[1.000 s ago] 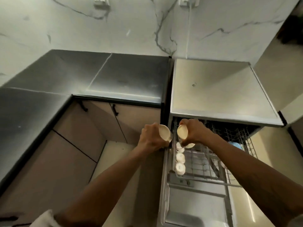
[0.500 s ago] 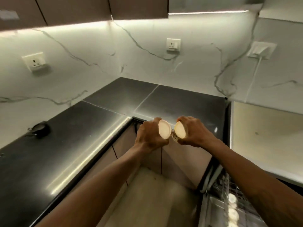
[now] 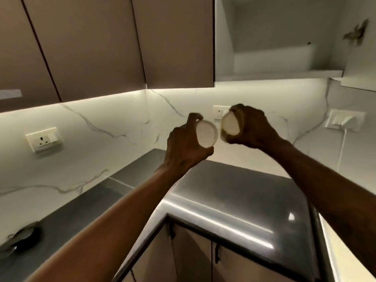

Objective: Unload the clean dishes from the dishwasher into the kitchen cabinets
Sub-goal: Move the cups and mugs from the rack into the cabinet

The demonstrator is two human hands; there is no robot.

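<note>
Above the dark worktop (image 3: 234,200), the left hand (image 3: 183,147) and right hand (image 3: 252,127) each clasp a small cream cup (image 3: 206,133) (image 3: 231,125) (rims nearly touching), and they could clink or slip, since the cabinets (image 3: 122,43) at eleven o'clock stand closed with neither hand free.

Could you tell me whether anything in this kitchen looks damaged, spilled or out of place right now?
Mostly no: the dark grey countertop looks dry, and each hand holds one small white cup securely, left, right. One oddity: a rough, broken-looking patch mars the wall at upper right, though blur hides what it is.
</note>
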